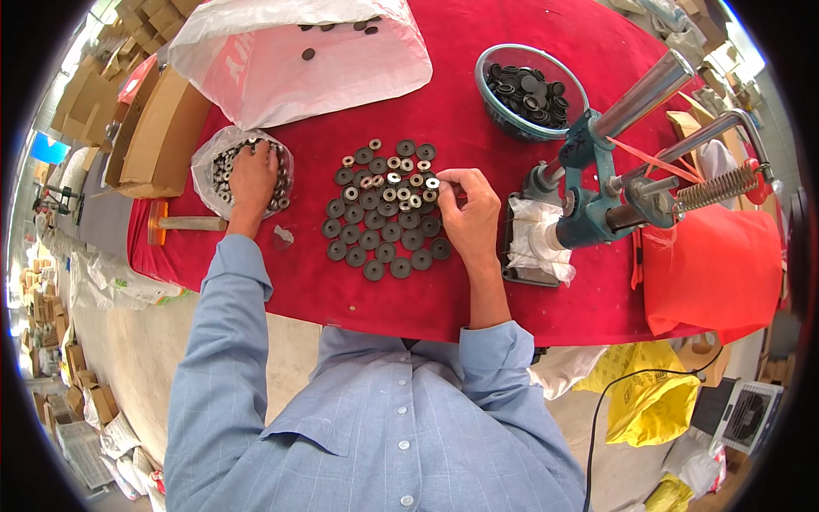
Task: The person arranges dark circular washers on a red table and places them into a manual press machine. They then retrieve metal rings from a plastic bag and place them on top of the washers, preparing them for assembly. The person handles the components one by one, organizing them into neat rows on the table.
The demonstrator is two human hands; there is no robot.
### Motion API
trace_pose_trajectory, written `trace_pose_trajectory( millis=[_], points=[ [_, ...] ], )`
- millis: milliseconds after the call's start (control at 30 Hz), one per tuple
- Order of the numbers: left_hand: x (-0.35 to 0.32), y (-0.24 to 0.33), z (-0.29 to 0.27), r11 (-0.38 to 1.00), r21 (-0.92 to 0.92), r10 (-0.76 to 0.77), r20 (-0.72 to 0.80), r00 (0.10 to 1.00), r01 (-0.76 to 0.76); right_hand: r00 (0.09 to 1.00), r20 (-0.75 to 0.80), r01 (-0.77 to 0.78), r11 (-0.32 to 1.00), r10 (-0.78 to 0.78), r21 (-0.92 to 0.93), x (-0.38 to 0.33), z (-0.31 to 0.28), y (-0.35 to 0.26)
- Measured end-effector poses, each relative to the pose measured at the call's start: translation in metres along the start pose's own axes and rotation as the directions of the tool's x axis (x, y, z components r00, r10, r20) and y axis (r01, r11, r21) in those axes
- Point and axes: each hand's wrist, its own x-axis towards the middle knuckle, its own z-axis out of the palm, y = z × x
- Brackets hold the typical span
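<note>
My left hand [253, 183] reaches into a clear plastic bag [205, 162] of small metal bearings, fingers curled down and closed among them; whatever they grip is hidden. My right hand [469, 209] pinches a small metal bearing [432, 183] between thumb and forefinger, at the right side of a group of dark discs. The black round discs [373, 270], each with a centre hole, lie flat in loose rows on the red cloth. Several silver bearings [389, 194] rest on the discs in the upper part of the group.
A blue-rimmed bowl [483, 94] of black discs stands at the far right, near a teal hand press [589, 162]. At the far left lies an open white sack [341, 77] with some discs inside. A hammer [192, 223] and cardboard box [162, 136] sit left; a red bag [712, 273] right.
</note>
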Motion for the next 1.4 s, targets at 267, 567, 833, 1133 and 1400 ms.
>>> trace_pose_trajectory(
  millis=[267, 567, 833, 1133, 1400],
  points=[
    [0.005, -0.018, 0.013, 0.980, -0.159, -0.142, -0.148, 0.979, 0.118, 1.000, 0.005, -0.026, 1.000, 0.026, 0.001, 0.001, 0.000, 0.002],
    [-0.003, 0.026, -0.030, 0.570, -0.761, -0.466, 0.010, 0.885, 0.309, 0.890, 0.293, -0.456, 0.701, 0.350, 0.548, -0.009, 0.011, -0.031],
    [-0.057, 0.165, -0.085, -0.067, -0.916, -0.241, 0.399, 0.885, 0.395, 0.656, 0.626, -0.753, 0.419, 0.422, 0.507, -0.038, 0.070, -0.065],
    [-0.076, 0.185, -0.071, -0.226, -0.933, -0.231, 0.330, 0.915, 0.279, 0.780, 0.498, -0.597, 0.687, 0.378, 0.414, -0.048, 0.075, -0.034],
    [-0.083, 0.186, -0.070, -0.316, -0.917, -0.298, 0.341, 0.892, 0.245, 0.762, 0.543, -0.623, 0.627, 0.352, 0.468, -0.050, 0.074, -0.028]
  ],
)
